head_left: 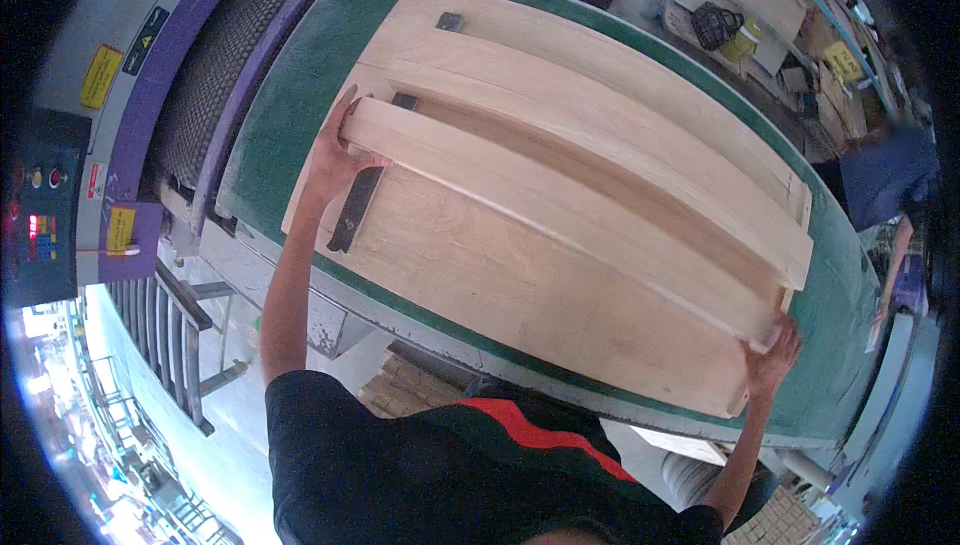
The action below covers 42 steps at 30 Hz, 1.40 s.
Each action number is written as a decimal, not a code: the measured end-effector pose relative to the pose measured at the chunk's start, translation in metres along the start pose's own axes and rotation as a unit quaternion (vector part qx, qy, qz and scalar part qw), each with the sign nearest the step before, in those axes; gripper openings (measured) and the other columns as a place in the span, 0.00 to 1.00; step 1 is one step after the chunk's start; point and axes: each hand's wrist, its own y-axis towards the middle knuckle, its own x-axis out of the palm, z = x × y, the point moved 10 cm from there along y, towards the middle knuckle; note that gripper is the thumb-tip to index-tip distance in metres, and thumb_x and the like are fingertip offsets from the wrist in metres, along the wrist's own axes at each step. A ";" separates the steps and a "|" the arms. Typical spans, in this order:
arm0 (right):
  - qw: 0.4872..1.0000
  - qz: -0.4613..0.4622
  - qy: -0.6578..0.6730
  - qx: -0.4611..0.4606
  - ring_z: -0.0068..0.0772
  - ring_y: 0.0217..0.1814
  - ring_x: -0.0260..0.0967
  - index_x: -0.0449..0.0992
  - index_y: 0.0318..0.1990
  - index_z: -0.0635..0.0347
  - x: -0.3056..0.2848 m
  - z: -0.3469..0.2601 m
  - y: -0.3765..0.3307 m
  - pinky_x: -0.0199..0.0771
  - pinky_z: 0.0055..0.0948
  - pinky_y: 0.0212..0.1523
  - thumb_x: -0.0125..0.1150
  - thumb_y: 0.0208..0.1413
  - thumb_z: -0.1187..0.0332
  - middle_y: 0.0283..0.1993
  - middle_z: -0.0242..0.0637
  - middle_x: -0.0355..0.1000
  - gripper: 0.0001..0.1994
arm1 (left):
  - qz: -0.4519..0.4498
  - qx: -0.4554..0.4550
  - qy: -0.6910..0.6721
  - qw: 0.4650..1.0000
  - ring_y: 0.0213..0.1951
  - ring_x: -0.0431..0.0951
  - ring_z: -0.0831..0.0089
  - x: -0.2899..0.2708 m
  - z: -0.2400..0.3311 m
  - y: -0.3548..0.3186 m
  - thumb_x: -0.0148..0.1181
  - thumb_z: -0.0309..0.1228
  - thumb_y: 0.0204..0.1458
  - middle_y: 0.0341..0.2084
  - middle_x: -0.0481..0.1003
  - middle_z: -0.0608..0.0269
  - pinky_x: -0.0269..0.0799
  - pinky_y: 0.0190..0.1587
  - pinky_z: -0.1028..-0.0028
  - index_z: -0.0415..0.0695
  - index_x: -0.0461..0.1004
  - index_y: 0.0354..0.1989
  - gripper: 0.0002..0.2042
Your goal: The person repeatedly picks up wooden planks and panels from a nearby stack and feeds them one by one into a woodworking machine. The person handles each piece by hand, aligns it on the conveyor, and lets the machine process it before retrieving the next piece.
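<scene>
Left hand (335, 160) and right hand (770, 357) each clasp an end of the long plank (560, 210), fingers wrapped around it, above the wide board (520, 295)

Pretty bright overall, even overhead light, soft shadows only. The pale boards (560, 205) look a bit washed out, and the lower left corner is blown out with bluish-white glare. Heavy fisheye: straight edges bow, black vignette all round. Centre is sharp, the rim gets smeary.
</scene>
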 end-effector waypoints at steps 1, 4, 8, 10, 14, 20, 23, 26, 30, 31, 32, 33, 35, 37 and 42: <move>0.998 0.061 -0.016 0.030 0.53 0.60 0.58 0.62 0.56 0.64 -0.009 -0.001 0.009 0.57 0.47 0.60 0.73 0.35 0.49 0.57 0.47 0.63 0.42 | 0.004 -0.005 0.005 1.000 0.61 0.61 0.63 0.003 -0.001 0.003 0.77 0.23 0.25 0.60 0.61 0.49 0.58 0.64 0.66 0.39 0.49 0.66 0.55; 0.972 0.184 -0.024 0.141 0.51 0.61 0.58 0.62 0.57 0.66 -0.010 0.006 0.014 0.57 0.45 0.61 0.73 0.39 0.54 0.57 0.47 0.63 0.39 | 0.058 0.043 -0.001 0.997 0.61 0.62 0.62 0.007 -0.001 0.011 0.77 0.22 0.26 0.60 0.61 0.47 0.58 0.63 0.66 0.34 0.48 0.66 0.54; 0.886 0.057 0.315 0.335 0.40 0.59 0.62 0.62 0.54 0.72 0.081 0.046 -0.019 0.63 0.37 0.58 0.67 0.49 0.59 0.57 0.47 0.64 0.31 | 0.027 0.032 -0.023 0.999 0.60 0.63 0.64 0.019 0.003 0.025 0.76 0.21 0.27 0.59 0.61 0.48 0.60 0.62 0.68 0.32 0.50 0.64 0.52; 0.770 0.106 0.526 0.346 0.28 0.54 0.63 0.68 0.48 0.70 0.079 0.018 -0.025 0.65 0.30 0.53 0.60 0.55 0.67 0.53 0.41 0.67 0.18 | 0.023 0.013 -0.025 0.999 0.59 0.63 0.66 0.017 -0.001 0.024 0.76 0.21 0.27 0.59 0.62 0.50 0.60 0.62 0.69 0.33 0.51 0.65 0.51; 0.820 0.120 0.433 0.354 0.33 0.48 0.64 0.73 0.43 0.66 0.072 0.012 -0.019 0.62 0.33 0.53 0.54 0.54 0.68 0.45 0.38 0.69 0.12 | -0.027 -0.025 -0.001 0.999 0.54 0.69 0.64 0.038 0.031 0.016 0.66 0.16 0.35 0.58 0.63 0.51 0.69 0.54 0.69 0.40 0.50 0.67 0.46; 0.659 0.252 0.645 0.294 0.29 0.58 0.59 0.61 0.59 0.67 0.068 -0.012 -0.001 0.57 0.29 0.59 0.53 0.46 0.79 0.56 0.36 0.64 0.28 | -0.050 0.021 -0.053 0.997 0.62 0.59 0.61 0.014 -0.021 0.023 0.60 0.34 0.51 0.63 0.57 0.54 0.56 0.63 0.63 0.39 0.51 0.66 0.35; 0.673 0.250 0.577 0.390 0.29 0.62 0.57 0.59 0.60 0.68 0.078 0.002 -0.033 0.54 0.27 0.62 0.52 0.44 0.82 0.59 0.35 0.61 0.30 | -0.009 -0.008 -0.238 0.971 0.65 0.54 0.63 -0.007 -0.033 0.049 0.44 0.48 0.59 0.65 0.54 0.52 0.47 0.66 0.65 0.38 0.50 0.66 0.33; 0.671 0.259 0.567 0.402 0.36 0.69 0.50 0.53 0.64 0.69 0.057 0.011 -0.057 0.52 0.34 0.66 0.55 0.48 0.79 0.68 0.46 0.52 0.33 | 0.136 -0.059 -0.437 0.887 0.69 0.45 0.59 -0.032 -0.039 0.064 0.29 0.65 0.55 0.68 0.47 0.52 0.36 0.69 0.62 0.39 0.46 0.68 0.43; 0.704 0.268 0.511 0.413 0.37 0.65 0.57 0.56 0.64 0.66 0.033 0.026 -0.094 0.60 0.34 0.63 0.54 0.53 0.79 0.68 0.45 0.54 0.29 | -0.054 -0.191 -0.535 0.821 0.69 0.43 0.60 0.046 -0.011 0.056 0.23 0.69 0.52 0.68 0.45 0.53 0.29 0.69 0.64 0.38 0.45 0.68 0.47; 0.720 0.268 0.481 0.423 0.37 0.65 0.58 0.58 0.62 0.66 0.031 0.033 -0.107 0.60 0.34 0.63 0.54 0.54 0.79 0.66 0.45 0.57 0.26 | -0.090 -0.141 -0.408 0.897 0.69 0.43 0.60 0.038 -0.011 0.064 0.23 0.69 0.52 0.68 0.45 0.53 0.29 0.69 0.64 0.38 0.45 0.68 0.47; 0.693 0.317 0.491 0.422 0.40 0.63 0.60 0.59 0.61 0.72 0.027 0.037 -0.119 0.58 0.35 0.64 0.54 0.56 0.75 0.63 0.48 0.61 0.25 | -0.119 -0.098 -0.266 0.952 0.69 0.42 0.60 0.030 -0.015 0.075 0.23 0.69 0.52 0.68 0.45 0.53 0.29 0.69 0.64 0.38 0.45 0.68 0.47; 0.684 0.324 0.518 0.398 0.40 0.63 0.60 0.60 0.60 0.73 0.024 0.034 -0.118 0.59 0.34 0.63 0.54 0.56 0.76 0.62 0.49 0.61 0.24 | -0.168 -0.064 -0.326 0.928 0.69 0.41 0.61 0.018 -0.030 0.089 0.24 0.69 0.52 0.68 0.45 0.52 0.29 0.69 0.65 0.38 0.45 0.68 0.47; 0.723 0.303 0.476 0.399 0.40 0.64 0.59 0.60 0.60 0.74 0.001 0.025 -0.125 0.60 0.34 0.63 0.53 0.56 0.77 0.63 0.50 0.60 0.24 | -0.078 -0.057 -0.470 0.878 0.69 0.42 0.62 0.006 -0.024 0.100 0.24 0.67 0.54 0.68 0.45 0.49 0.29 0.69 0.66 0.37 0.45 0.67 0.46; 0.706 0.327 0.509 0.368 0.42 0.65 0.58 0.59 0.59 0.74 -0.009 0.026 -0.128 0.59 0.34 0.63 0.53 0.56 0.76 0.63 0.51 0.60 0.23 | -0.063 -0.049 -0.336 0.939 0.68 0.47 0.61 0.009 -0.019 0.100 0.24 0.66 0.55 0.66 0.49 0.47 0.32 0.69 0.65 0.36 0.47 0.67 0.45; 0.751 0.299 0.503 0.306 0.47 0.64 0.58 0.60 0.60 0.72 0.001 0.050 -0.113 0.55 0.41 0.65 0.58 0.54 0.73 0.61 0.51 0.62 0.26 | -0.021 0.048 0.074 0.996 0.66 0.51 0.55 -0.002 0.019 0.107 0.44 0.55 0.56 0.63 0.55 0.42 0.41 0.68 0.63 0.34 0.51 0.65 0.38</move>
